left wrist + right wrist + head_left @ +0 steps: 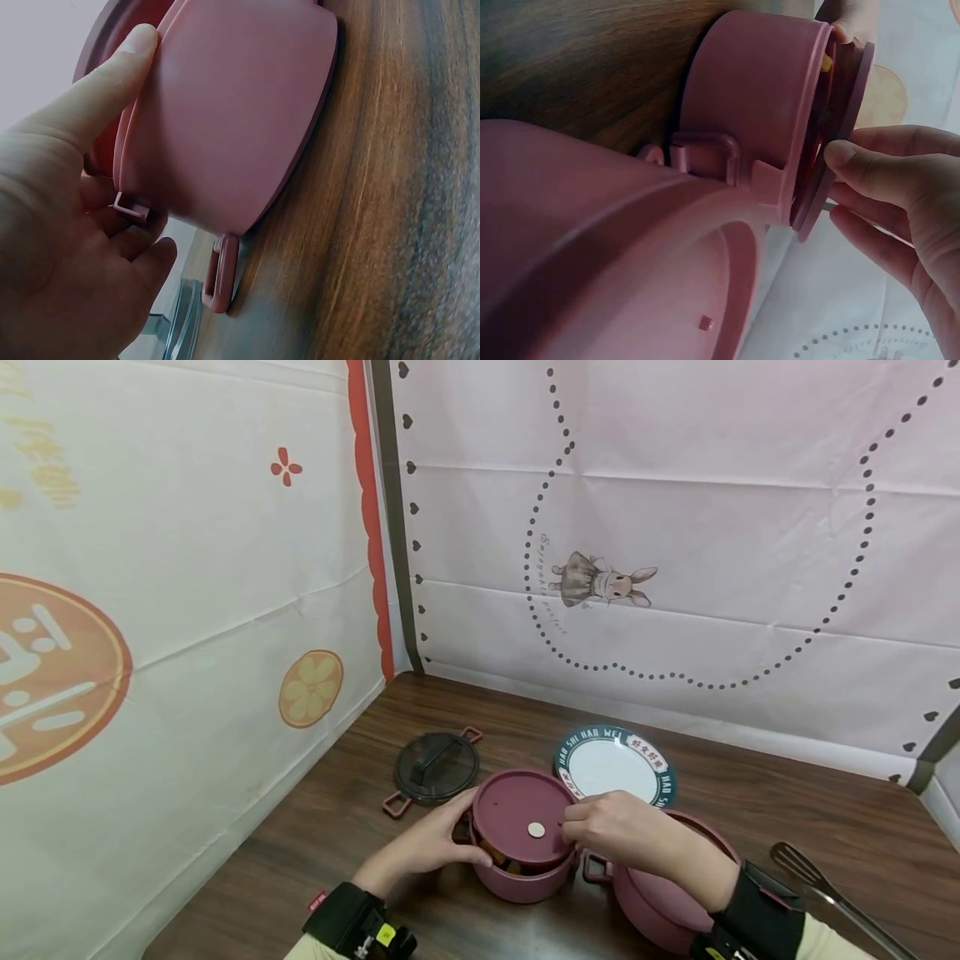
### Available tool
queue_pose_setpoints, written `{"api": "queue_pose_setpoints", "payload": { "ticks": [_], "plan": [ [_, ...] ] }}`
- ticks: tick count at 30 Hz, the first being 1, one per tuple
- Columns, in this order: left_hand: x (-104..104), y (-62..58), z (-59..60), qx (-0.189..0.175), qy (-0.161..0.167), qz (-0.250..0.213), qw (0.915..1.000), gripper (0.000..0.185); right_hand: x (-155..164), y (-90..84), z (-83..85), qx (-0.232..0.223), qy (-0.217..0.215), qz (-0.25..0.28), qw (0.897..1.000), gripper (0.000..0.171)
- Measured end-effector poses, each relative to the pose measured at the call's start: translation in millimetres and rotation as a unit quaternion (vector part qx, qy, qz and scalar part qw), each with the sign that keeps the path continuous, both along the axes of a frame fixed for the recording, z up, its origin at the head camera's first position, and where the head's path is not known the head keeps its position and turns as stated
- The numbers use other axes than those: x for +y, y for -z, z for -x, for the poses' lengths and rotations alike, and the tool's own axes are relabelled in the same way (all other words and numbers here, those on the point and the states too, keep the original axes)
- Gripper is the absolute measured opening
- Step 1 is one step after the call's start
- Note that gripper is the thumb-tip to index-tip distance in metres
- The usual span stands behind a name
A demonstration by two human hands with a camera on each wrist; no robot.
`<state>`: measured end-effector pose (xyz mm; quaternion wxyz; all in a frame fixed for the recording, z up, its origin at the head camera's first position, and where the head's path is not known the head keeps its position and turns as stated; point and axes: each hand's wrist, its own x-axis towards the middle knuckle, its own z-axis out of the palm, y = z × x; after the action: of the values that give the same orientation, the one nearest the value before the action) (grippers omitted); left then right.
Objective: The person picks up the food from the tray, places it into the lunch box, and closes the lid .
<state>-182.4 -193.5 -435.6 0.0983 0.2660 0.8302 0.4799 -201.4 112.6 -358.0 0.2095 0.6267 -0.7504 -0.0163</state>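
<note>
Pot (517, 877) stands on counter (750, 793), near edge. Lid (517, 814) sits tilted on pot, food visible in gap. Left hand (427, 843) grips pot's left rim, thumb on the lid edge. Right hand (615, 827) pinches lid's right edge. Second pot (660, 902) touches pot's right side; plate (615, 764) just behind; glass lid (437, 767) behind-left.

Dark wood-grain table (787, 814) seen, backed by printed cloth on two sides. Small pink pot (521, 872) set near front edge, centre, darker pink lid (517, 814) laid tilted on top. Larger pink pot (660, 902) placed just right of it, touching or nearly so. Dark transparent lid (437, 767) with pink side handles laid flat, back left. White plate (611, 768) with teal rim laid behind pots. Metal slotted turner (825, 885) rested at far right.
</note>
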Motion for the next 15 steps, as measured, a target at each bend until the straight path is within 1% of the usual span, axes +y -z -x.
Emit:
{"api": "queue_pose_setpoints", "payload": {
  "ticks": [3,8,15],
  "plan": [
    [-1.3,0.6,-1.5,0.006,-0.015,0.016,0.9997,0.098,-1.2,2.7,1.6,0.003,0.004,-0.013,1.000,0.019],
    [-1.6,0.0,-6.1,0.003,-0.045,0.051,0.9977,0.107,-2.4,5.7,3.9,0.003,0.002,-0.022,1.000,0.020],
    [-2.2,-3.8,-9.9,0.016,-0.058,0.058,0.9965,0.105,-4.1,6.1,7.9,-0.017,0.022,-0.031,0.999,0.019]
  ]
}}
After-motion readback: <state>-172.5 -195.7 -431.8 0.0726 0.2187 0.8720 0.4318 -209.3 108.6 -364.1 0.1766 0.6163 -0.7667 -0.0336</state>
